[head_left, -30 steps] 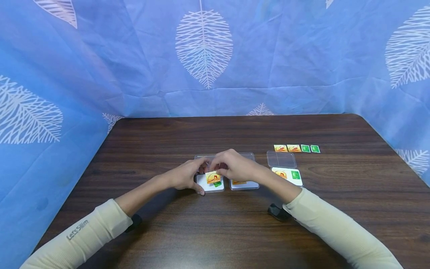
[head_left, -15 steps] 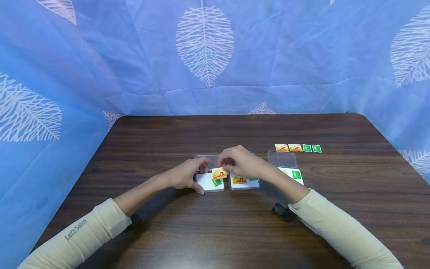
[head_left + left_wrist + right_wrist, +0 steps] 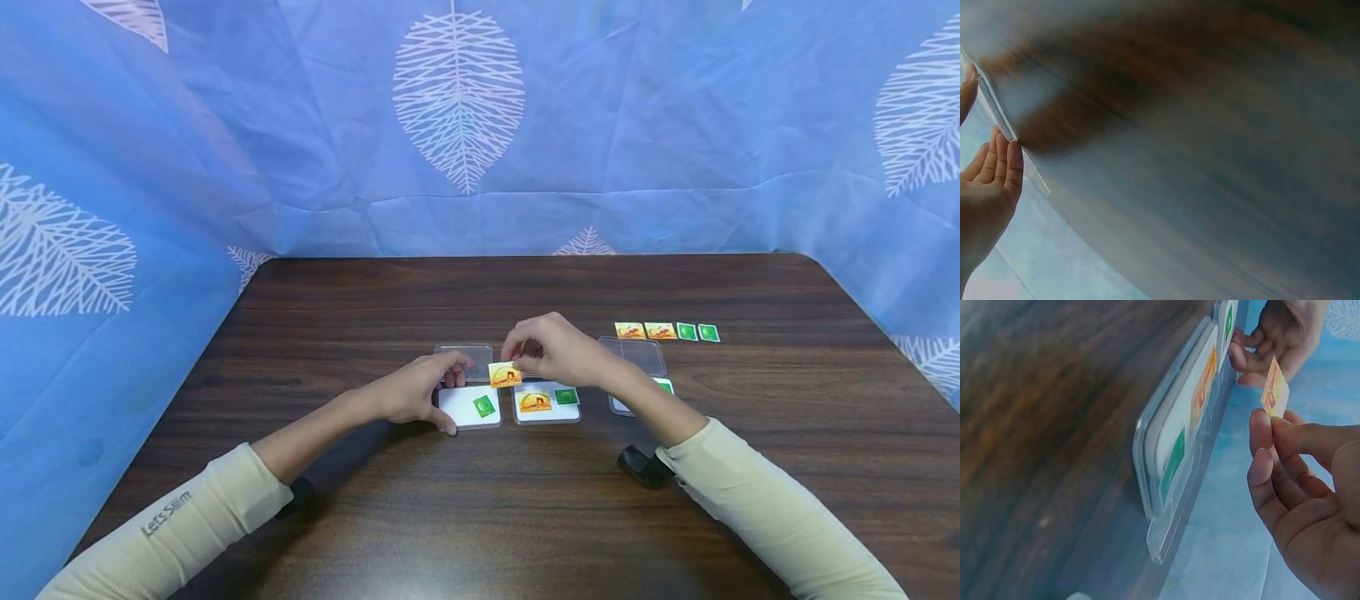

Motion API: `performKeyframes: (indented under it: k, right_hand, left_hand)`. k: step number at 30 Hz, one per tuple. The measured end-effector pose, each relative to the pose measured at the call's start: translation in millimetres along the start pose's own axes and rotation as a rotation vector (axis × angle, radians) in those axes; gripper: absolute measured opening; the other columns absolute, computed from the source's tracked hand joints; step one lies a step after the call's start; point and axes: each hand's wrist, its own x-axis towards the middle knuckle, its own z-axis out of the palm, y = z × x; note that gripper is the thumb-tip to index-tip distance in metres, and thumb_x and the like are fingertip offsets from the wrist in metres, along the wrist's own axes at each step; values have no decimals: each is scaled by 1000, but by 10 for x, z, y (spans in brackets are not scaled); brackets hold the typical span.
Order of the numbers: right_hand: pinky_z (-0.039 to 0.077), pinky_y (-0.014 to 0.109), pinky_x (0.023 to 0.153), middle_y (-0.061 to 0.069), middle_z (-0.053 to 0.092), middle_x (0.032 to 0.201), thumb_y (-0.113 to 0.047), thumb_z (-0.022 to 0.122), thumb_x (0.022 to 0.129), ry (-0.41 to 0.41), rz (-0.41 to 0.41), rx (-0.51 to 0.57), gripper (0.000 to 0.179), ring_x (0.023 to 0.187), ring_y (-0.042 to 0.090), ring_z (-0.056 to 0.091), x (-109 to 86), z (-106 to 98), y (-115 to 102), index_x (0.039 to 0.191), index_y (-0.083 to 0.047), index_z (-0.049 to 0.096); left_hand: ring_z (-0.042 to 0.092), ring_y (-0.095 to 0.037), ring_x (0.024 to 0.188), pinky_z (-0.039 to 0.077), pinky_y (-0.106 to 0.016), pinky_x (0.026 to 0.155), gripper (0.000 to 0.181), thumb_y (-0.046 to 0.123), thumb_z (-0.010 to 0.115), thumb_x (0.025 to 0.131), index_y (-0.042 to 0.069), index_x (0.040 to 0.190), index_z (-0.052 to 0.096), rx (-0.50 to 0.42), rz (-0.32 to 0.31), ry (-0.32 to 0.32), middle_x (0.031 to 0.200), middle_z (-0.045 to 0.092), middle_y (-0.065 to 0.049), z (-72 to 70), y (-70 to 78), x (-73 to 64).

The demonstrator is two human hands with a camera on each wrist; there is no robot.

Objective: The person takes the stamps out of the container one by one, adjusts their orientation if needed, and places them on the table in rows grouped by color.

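Note:
My right hand (image 3: 558,350) pinches a small yellow-orange stamp (image 3: 505,374) between thumb and fingertips, raised above the table behind the gap between two clear plastic cases. My left hand (image 3: 412,389) holds the left case (image 3: 453,407) by its edges, thumb at the near side and fingers at the far side. White backing fills that case, and a tilted green stamp (image 3: 483,406) lies on it. In the middle case (image 3: 547,415) lie an orange stamp (image 3: 535,402) and a green stamp (image 3: 567,397). The right wrist view shows the pinched stamp (image 3: 1275,394) clear of the cases.
A third case (image 3: 621,407) stands to the right, partly hidden by my right forearm; its clear lid (image 3: 637,354) lies back. Behind it, two yellow stamps (image 3: 645,331) and two green stamps (image 3: 697,332) form a row on the dark wooden table (image 3: 480,517). A blue leaf-patterned curtain (image 3: 315,125) hangs behind.
My right hand has lifted the yellow-orange stamp up and rightward, away from above the left case, uncovering the green stamp there and the middle case's stamps. My left hand stays in place.

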Motion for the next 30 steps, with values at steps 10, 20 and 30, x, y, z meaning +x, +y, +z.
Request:
performKeyframes:
  k: [10, 20, 30]
  right_hand:
    - [51, 27, 64, 2, 66, 89, 0, 66, 86, 38, 22, -21, 14, 70, 11, 57, -70, -74, 88, 92, -11, 71]
    - [51, 27, 63, 2, 64, 86, -2, 65, 87, 78, 27, -30, 11, 69, 9, 58, -130, -131, 145, 92, -10, 71]
    - [51, 27, 62, -4, 62, 84, 0, 67, 85, 94, 63, -56, 13, 67, 9, 57, -158, -170, 170, 92, -10, 71]
  left_hand:
    - [52, -18, 93, 45, -31, 83, 81, 19, 87, 66, -2, 131, 43, -5, 21, 13, 103, 55, -4, 8, 7, -8]
    - [52, -19, 92, 45, -31, 83, 82, 17, 87, 65, -3, 131, 43, 7, 34, 11, 103, 55, -5, -9, 6, -23]
    - [51, -17, 93, 44, -29, 83, 82, 21, 87, 66, -1, 131, 43, 30, 44, 14, 104, 55, -4, 5, -8, -19]
